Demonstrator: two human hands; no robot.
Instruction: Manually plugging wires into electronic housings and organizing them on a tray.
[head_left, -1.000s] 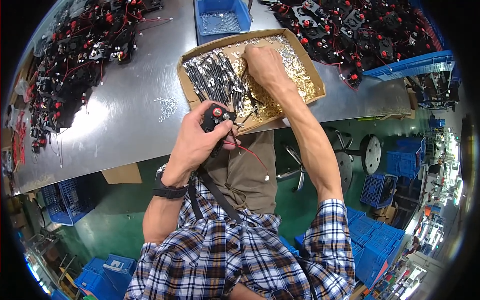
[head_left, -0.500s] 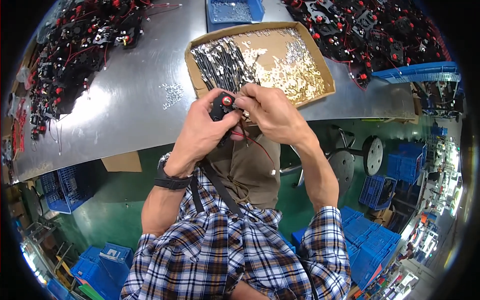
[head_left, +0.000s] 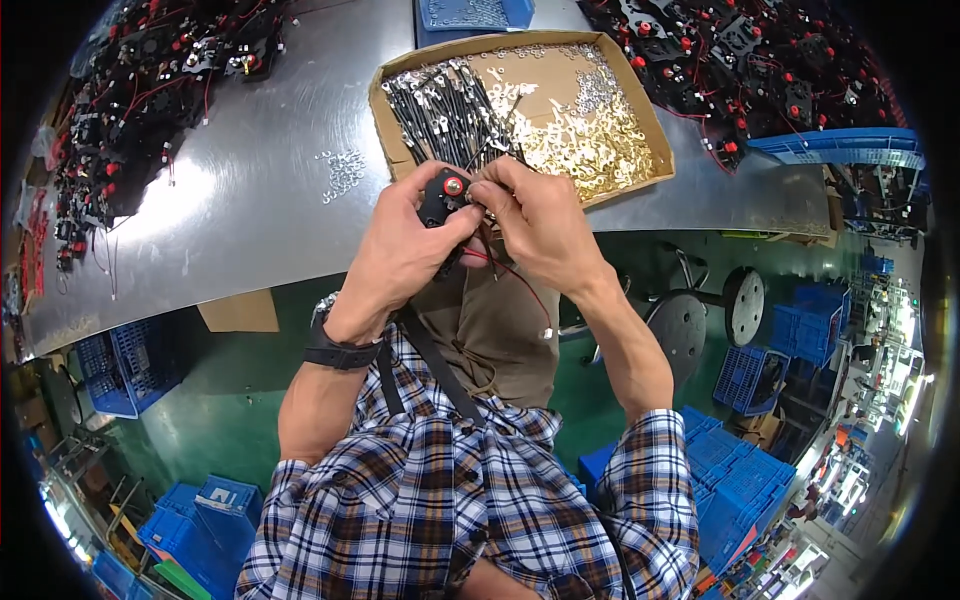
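My left hand [head_left: 408, 228] is closed round a black plate-like part with a red ring [head_left: 452, 187] about a metal stud, held over the table's near edge. A thin red wire [head_left: 522, 287] with a small white connector hangs from it above my lap. The fingertips of my right hand [head_left: 540, 212] pinch at the right side of this part, beside the stud; whatever small piece they hold is hidden. Just beyond my hands lies a shallow cardboard tray [head_left: 655, 150] with black cables [head_left: 445, 115], brass-coloured terminals [head_left: 600, 155] and silver washers [head_left: 597, 92].
A small pile of washers [head_left: 343, 177] lies on the metal table [head_left: 260, 215]. Black assemblies with red parts cover the far left [head_left: 130, 110] and far right [head_left: 740, 60]. A blue bin [head_left: 475, 38] stands behind the tray. Stools [head_left: 678, 325] and blue crates [head_left: 738, 480] are on the right.
Both hands and the black part have shifted only slightly, with the same hold. The right fingertips stay at its side. The whole view has tilted a little.
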